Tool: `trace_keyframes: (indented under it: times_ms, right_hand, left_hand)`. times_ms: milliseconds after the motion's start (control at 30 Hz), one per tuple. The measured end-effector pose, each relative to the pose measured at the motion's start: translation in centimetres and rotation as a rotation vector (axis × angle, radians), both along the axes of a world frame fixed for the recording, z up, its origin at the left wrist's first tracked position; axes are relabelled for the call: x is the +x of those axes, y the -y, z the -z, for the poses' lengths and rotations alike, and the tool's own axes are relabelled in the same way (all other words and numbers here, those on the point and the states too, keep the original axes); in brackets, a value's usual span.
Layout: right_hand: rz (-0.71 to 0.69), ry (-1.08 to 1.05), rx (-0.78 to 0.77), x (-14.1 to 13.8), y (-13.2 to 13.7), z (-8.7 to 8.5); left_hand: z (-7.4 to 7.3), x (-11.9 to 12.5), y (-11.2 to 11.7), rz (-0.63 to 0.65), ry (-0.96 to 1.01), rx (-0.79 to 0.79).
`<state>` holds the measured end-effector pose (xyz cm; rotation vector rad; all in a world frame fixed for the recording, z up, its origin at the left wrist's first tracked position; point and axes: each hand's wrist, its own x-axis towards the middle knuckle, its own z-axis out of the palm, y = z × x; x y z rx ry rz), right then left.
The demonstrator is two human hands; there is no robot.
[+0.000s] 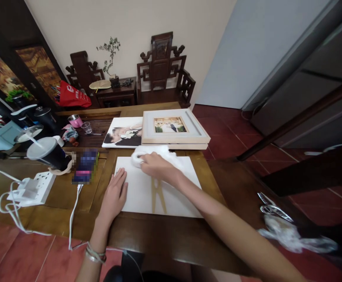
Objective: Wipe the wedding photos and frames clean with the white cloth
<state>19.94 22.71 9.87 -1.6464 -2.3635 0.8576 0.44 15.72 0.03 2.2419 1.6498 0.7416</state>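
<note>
A white rectangular panel (138,196) lies flat on the wooden table in front of me. On its face is a tan, two-legged piece (158,197), like the fold-out stand on a picture frame's back; its upper end is hidden by my right forearm. My left hand (116,194) rests flat on the panel's left edge, fingers stretched out and holding nothing. Over the panel's far edge, my right hand (156,164) is closed on a bunched white cloth (159,150), pressing it against the surface.
Behind the panel are stacked light-wood picture frames (197,131) and a photo print (123,135). To the left lie a charging phone (85,166), a lidded cup (50,154) and a power strip (41,186) with loose cables. Scissors (275,207) and crumpled plastic (288,233) lie at right.
</note>
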Motion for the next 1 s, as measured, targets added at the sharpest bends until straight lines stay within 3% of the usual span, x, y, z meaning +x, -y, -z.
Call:
trace_keyframes:
  times_ms: [200,333,433,500,633,767,833,900,1000]
  right_hand:
    - [0.089,0.034,0.057,8.2,3.1,2.9]
    - [-0.083,-0.001,0.17,10.7,8.5,4.5]
    - [-0.239,-0.05,0.12,11.9,12.6,4.2]
    - [-0.288,-0.075,0.084,12.4,13.7,3.6]
    - [-0.217,-0.059,0.102,11.7,11.2,3.2]
    - [-0.207,-0.017,0.202,9.8,5.7,4.3]
    - [-0.2,-0.012,0.266,9.2,4.2,5.2]
    - [-0.19,-0.017,0.319,9.0,4.3,5.9]
    - [-0.199,-0.038,0.341,9.6,7.2,6.2]
  left_hand:
    - [0.4,-0.1,0.1,-0.006,-0.003,0.013]
    - [0.4,0.0,0.1,-0.007,-0.01,0.018]
    - [0.4,0.1,0.1,-0.011,-0.014,0.014]
    - [0.4,0.1,0.1,-0.013,-0.017,0.014]
    - [0.3,0.1,0.1,-0.014,-0.02,0.012]
    - [0.3,0.0,0.0,-0.012,-0.01,0.01]
    - [0.3,0.0,0.0,-0.009,-0.006,0.006]
    - [0.2,0.0,0.1,-0.009,-0.004,0.003]
    - [0.2,0.0,0.1,-0.01,0.003,0.003]
